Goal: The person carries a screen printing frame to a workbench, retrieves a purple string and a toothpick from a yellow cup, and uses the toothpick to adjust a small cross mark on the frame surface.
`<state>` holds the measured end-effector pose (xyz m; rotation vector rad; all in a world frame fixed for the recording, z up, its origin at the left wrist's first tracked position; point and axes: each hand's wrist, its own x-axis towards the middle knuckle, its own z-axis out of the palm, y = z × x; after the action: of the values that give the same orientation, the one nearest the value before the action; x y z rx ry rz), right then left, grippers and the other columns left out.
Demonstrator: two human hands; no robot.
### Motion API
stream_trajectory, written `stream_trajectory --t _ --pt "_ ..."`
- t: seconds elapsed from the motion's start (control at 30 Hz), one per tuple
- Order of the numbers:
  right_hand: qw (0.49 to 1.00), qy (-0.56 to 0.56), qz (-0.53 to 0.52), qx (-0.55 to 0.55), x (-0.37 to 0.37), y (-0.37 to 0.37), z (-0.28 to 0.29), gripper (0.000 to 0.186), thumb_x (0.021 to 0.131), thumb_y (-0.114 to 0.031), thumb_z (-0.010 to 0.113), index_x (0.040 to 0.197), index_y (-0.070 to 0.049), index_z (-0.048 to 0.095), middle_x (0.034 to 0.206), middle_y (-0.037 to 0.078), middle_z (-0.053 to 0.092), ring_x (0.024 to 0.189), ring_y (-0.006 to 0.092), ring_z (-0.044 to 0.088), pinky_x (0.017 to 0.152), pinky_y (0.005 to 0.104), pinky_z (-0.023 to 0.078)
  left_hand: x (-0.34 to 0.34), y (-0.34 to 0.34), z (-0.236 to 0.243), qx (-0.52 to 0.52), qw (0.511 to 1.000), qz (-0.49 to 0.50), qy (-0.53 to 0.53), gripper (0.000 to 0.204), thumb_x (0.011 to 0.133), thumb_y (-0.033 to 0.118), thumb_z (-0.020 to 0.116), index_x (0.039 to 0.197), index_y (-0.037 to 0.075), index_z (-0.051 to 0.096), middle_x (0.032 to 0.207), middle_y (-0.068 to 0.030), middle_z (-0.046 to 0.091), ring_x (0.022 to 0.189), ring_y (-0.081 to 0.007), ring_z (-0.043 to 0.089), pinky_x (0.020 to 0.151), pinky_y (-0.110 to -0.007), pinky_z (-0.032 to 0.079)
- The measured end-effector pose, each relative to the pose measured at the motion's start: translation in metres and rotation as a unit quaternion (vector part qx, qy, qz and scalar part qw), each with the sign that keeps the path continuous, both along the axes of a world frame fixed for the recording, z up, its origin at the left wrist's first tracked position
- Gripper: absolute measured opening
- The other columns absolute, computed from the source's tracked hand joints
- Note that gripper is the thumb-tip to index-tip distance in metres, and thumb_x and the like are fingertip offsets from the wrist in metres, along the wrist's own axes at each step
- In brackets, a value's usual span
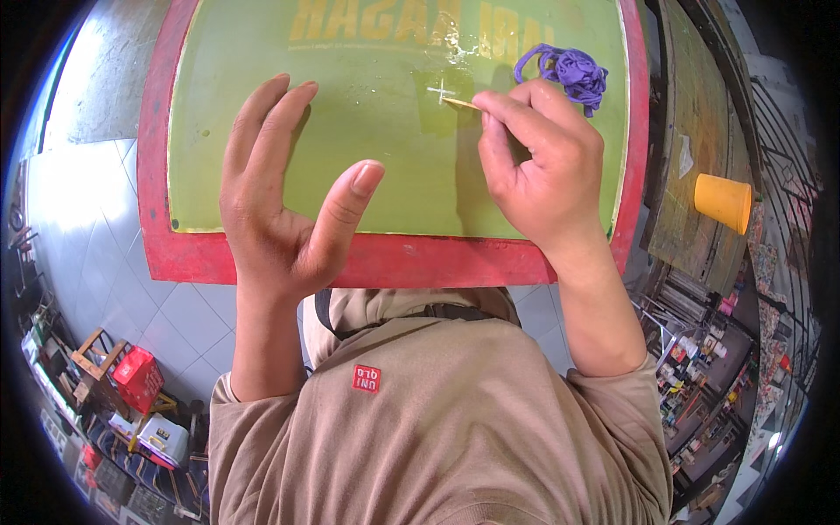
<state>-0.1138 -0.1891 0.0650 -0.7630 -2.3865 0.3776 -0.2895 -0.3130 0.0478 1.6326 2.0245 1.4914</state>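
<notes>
A screen-printing frame (394,259) with red edges and a green coated mesh lies in front of me. My right hand (547,157) pinches a thin pale wooden stick (461,103). The stick's tip is at a small white cross mark (441,91), within a darker, wet-looking green patch. Over the left part of the screen is my left hand (284,188), fingers stretched and thumb apart, holding nothing. A crumpled purple cloth (573,77) lies on the mesh just beyond my right hand. Yellowish lettering shows across the far part of the mesh.
A yellow cup (723,203) lies on its side on a worn wooden surface (691,157) at the right. Lower right, a shelf (700,367) holds many small bottles. Past tiled floor (188,324), lower left, are a red bag (138,379) and a white box (164,439).
</notes>
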Motion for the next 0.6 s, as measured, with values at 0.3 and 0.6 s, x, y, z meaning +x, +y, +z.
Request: stream_trajectory --t 0.3,0.6 --pt "1.0 0.004 0.0 -0.002 -0.0012 -0.0026 -0.0024 0.018 0.067 -0.001 0.064 0.084 -0.006 0.066 0.071 0.007 0.054 0.063 0.0258 0.055 0.054 0.0349 0.044 -0.0009 -0.0009 0.0004 -0.001 1.0 0.005 -0.004 0.053 0.072 0.026 0.073 0.109 -0.009 0.057 0.114 -0.0289 0.054 0.099 -0.0354 0.059 0.085 -0.038 0.047" --pt "0.999 0.006 -0.005 -0.035 0.0002 -0.0009 -0.0032 0.018 0.068 -0.001 0.064 0.085 -0.006 0.066 0.072 0.007 0.055 0.064 0.0257 0.056 0.053 0.0346 0.044 -0.0007 0.0001 -0.0003 0.0 1.0 0.007 -0.012 0.054 0.072 0.027 0.073 0.109 -0.009 0.057 0.113 -0.0291 0.054 0.099 -0.0353 0.059 0.085 -0.038 0.047"
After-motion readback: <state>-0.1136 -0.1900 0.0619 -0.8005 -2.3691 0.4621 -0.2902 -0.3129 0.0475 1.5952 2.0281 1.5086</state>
